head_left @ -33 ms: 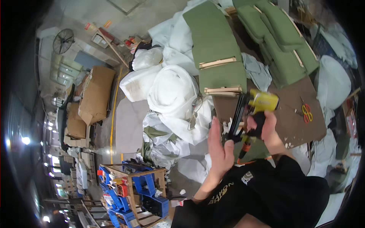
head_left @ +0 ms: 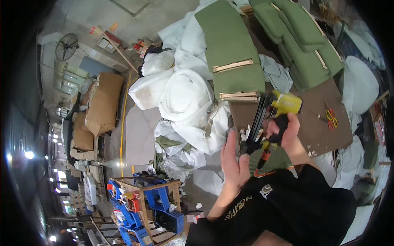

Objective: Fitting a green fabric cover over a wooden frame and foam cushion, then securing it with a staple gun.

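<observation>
Nail gun (head_left: 286,103), yellow and black, is held up beside the brown surface (head_left: 315,127), the right hand (head_left: 291,132) wrapped around its handle; the left hand (head_left: 235,167) is spread wide, thumb near the black magazine's (head_left: 257,119) lower end, contact unclear.

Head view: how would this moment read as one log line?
right hand: grips yellow-and-black power tool | left hand: open, near tool's lower end | brown surface: red-and-yellow scissors

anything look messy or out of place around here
Small white scraps are scattered at the near edge of the brown work surface, like stray debris. To its left, crumpled white sheeting lies heaped with green fabric, looking untidy.
</observation>
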The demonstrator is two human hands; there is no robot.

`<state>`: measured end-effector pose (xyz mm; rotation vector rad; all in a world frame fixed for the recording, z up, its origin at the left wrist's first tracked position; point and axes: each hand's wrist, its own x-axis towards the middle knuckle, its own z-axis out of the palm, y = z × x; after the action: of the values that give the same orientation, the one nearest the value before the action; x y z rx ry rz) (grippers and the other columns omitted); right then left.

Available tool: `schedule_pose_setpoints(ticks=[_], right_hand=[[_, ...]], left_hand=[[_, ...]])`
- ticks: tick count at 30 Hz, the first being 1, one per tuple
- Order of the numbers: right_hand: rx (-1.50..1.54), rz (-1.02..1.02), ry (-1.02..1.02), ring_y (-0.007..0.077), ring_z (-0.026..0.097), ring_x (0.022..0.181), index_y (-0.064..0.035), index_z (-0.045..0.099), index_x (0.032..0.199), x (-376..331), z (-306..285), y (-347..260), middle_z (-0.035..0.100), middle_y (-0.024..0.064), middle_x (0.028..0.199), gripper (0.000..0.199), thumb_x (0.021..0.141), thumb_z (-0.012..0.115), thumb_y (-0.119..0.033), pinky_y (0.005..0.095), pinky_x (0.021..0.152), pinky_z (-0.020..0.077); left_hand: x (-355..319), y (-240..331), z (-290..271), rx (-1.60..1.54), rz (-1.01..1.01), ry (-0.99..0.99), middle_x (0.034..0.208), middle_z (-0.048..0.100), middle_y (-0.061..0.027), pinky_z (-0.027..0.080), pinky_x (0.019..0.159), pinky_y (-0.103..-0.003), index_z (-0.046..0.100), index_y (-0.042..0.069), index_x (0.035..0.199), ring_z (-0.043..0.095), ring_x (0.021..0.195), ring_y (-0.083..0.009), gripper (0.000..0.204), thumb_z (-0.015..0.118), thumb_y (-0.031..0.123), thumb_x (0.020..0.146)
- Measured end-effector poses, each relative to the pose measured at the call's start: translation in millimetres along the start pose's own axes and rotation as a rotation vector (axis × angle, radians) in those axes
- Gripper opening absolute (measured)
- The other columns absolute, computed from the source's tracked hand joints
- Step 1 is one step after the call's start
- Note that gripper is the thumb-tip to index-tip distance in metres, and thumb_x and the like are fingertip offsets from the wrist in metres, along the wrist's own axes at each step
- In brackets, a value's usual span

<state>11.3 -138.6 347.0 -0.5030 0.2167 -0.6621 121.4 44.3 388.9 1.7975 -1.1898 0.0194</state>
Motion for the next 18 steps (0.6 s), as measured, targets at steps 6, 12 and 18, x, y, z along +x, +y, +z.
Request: schedule_pose_setpoints(ticks=[6, 12, 18], right_hand=[[0.197, 0.02, -0.085, 0.0225, 0.054, 0.057, -0.0029, 0.052, 0.126, 12.1, -9.3, -14.4, 0.047, -0.0003, 0.054, 0.069, 0.092, 0.039, -0.061, 0.0362, 0.062, 0.0504], [-0.057, 0.234, -0.1, 0.0169, 0.057, 0.063, -0.0019, 0.056, 0.113, -17.6, 2.8, 23.6, 0.058, 0.0063, 0.067, 0.043, 0.094, 0.056, -0.04, 0.0316, 0.062, 0.0502], [-0.287, 0.185, -0.076, 0.017, 0.056, 0.065, 0.0034, 0.056, 0.117, -29.1, 14.6, 14.5, 0.059, 0.0076, 0.072, 0.047, 0.09, 0.064, -0.035, 0.0308, 0.065, 0.0466]], left_hand=[[-52.0, 15.8, 2.2, -0.31, -0.452, -0.133, 0.116, 0.067, -0.022, 0.051, 0.092, -0.038, 0.047, -0.003, 0.14, 0.067, 0.106, -0.029, 0.058, 0.063, 0.023, 0.091], [-12.8, 29.9, 39.1, -0.042, -0.433, -0.009, 0.118, 0.065, -0.021, 0.052, 0.088, -0.037, 0.04, 0.001, 0.145, 0.068, 0.104, -0.0334, 0.069, 0.07, 0.017, 0.085], [-14.4, 19.7, 48.7, -0.303, -0.368, 0.081, 0.107, 0.069, -0.021, 0.053, 0.086, -0.037, 0.042, -0.002, 0.141, 0.069, 0.1, -0.0331, 0.061, 0.065, 0.015, 0.087]])
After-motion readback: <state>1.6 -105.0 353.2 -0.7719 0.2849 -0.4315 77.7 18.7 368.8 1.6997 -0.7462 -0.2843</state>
